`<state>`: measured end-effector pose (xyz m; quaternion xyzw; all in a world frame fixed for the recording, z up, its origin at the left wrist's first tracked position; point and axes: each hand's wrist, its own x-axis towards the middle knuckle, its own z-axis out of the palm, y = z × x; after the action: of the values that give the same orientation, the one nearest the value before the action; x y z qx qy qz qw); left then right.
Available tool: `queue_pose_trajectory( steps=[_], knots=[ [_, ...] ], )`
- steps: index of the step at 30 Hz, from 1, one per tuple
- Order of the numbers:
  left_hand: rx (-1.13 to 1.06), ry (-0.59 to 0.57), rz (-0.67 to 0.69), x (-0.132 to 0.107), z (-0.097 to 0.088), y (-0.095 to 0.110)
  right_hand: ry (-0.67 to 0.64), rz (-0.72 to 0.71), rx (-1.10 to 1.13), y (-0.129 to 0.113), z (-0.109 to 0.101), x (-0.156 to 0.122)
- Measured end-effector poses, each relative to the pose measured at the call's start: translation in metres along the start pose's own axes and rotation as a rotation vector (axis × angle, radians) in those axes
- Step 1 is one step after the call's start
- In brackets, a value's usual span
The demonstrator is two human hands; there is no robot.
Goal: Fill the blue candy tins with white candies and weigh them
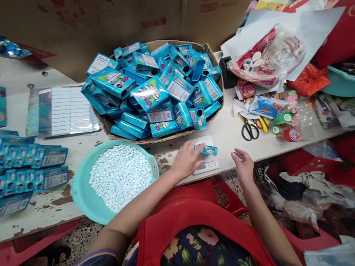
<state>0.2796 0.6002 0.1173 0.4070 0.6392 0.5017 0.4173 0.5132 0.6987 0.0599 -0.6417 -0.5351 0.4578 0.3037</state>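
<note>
A small blue candy box is at a flat white digital scale near the table's front edge. My left hand reaches over the scale from the left, its fingertips closed at the box's left end and slightly blurred. To the right of the scale, my right hand hovers at the table edge, fingers loosely bent and apart, holding nothing. Beside my left forearm sits a turquoise basin full of small pale candies. Behind the scale, a cut-down cardboard box is heaped with blue candy boxes.
Rows of blue boxes stand at the left. Behind them lies a stack of shiny printed sheets. Black-handled scissors, wrappers and a plastic bag are on the right. A large carton stands at the back.
</note>
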Motion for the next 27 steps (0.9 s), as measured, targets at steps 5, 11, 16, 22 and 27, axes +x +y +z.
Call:
queue_pose_trajectory(
  steps=[5,11,16,22,27],
  knots=[
    [0.446,-0.216,0.063,0.021,0.025,0.005,-0.054,-0.137,-0.017,-0.038,0.024,0.012],
    [0.58,0.267,0.013,-0.057,-0.095,0.051,-0.126,-0.551,-0.093,-0.086,0.067,0.013],
    [0.823,0.981,-0.407,-0.129,-0.253,0.031,-0.008,-0.827,-0.18,-0.111,0.115,0.005],
    [0.939,1.067,-0.864,-0.12,-0.357,-0.083,0.101,-0.688,-0.352,-0.122,0.145,0.0],
    [0.959,1.094,-0.82,-0.12,-0.366,-0.109,0.074,-0.429,-0.132,-0.124,0.145,0.011]
  ],
)
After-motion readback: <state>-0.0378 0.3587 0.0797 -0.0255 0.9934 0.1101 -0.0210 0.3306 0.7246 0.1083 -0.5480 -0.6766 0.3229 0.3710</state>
